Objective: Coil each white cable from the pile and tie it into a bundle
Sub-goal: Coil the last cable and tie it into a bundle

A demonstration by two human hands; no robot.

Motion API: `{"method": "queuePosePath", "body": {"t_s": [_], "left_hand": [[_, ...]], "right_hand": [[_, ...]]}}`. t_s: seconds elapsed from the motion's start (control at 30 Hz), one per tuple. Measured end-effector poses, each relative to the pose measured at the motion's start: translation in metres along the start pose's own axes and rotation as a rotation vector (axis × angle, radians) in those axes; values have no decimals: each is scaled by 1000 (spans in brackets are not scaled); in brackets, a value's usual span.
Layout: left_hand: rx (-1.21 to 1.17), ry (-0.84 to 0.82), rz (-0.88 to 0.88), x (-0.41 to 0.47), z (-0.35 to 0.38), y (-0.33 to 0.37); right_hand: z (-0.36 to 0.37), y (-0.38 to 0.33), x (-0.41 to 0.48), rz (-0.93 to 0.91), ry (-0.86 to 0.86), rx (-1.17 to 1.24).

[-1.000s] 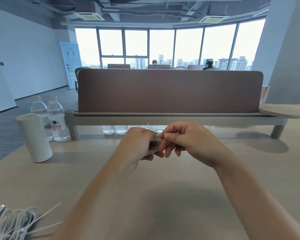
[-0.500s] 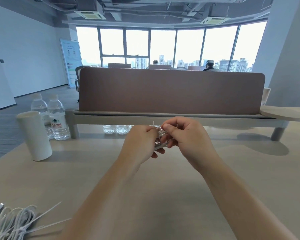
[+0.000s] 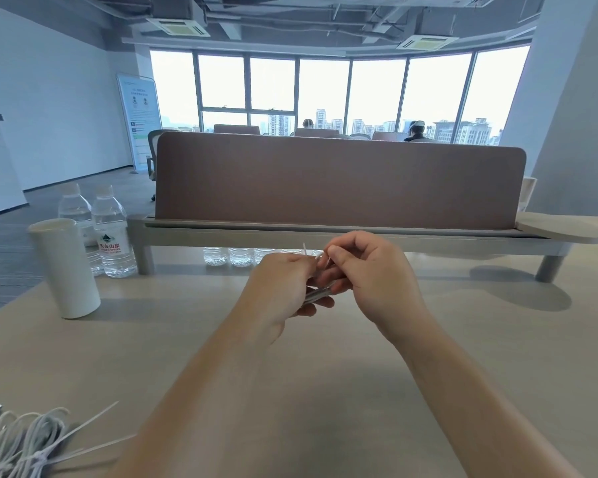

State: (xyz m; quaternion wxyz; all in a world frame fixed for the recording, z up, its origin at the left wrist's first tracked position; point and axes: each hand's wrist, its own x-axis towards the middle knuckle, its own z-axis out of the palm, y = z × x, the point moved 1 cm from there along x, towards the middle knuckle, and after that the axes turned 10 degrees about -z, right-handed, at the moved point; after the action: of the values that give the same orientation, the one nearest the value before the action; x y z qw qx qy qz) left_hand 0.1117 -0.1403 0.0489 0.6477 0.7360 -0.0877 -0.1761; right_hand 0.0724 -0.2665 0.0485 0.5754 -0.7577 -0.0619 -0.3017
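Coiled white cable (image 3: 320, 292): a small tight loop, mostly hidden, held above the table (image 3: 325, 391). Left hand (image 3: 277, 288) curls round it. Right hand (image 3: 370, 270) pinches a thin tie (image 3: 305, 249), its tail poking up. Loose cable pile (image 3: 18, 439) lies near-left.

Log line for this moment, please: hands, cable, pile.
step: tying bundle | left hand: grips coiled cable above table | right hand: pinches tie at coil | pile: cables and ties, near-left table edge
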Motion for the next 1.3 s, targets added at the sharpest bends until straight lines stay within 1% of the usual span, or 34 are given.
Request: {"method": "queuePosePath", "body": {"t_s": [0.13, 0.23, 0.37, 0.6, 0.77, 1.0, 1.1, 1.3], "left_hand": [[0, -19, -22, 1, 0, -1], [4, -27, -26, 1, 1, -1], [11, -40, -26, 0, 2, -1], [5, -32, -26, 0, 1, -2], [-2, -45, -33, 0, 0, -1], [12, -51, -39, -1, -2, 0], [47, -23, -16, -2, 0, 0], [125, 3, 20, -1, -1, -1]], "right_hand": [[-3, 4, 2, -11, -65, -12], [-6, 5, 2, 22, -94, 43], [-8, 6, 3, 59, -96, 136], [-10, 9, 4, 69, -110, 194], [-12, 9, 3, 68, -151, 226], [-9, 10, 4, 76, -124, 261], [-6, 11, 3, 67, -107, 213], [0, 8, 1, -7, -70, -6]]}}
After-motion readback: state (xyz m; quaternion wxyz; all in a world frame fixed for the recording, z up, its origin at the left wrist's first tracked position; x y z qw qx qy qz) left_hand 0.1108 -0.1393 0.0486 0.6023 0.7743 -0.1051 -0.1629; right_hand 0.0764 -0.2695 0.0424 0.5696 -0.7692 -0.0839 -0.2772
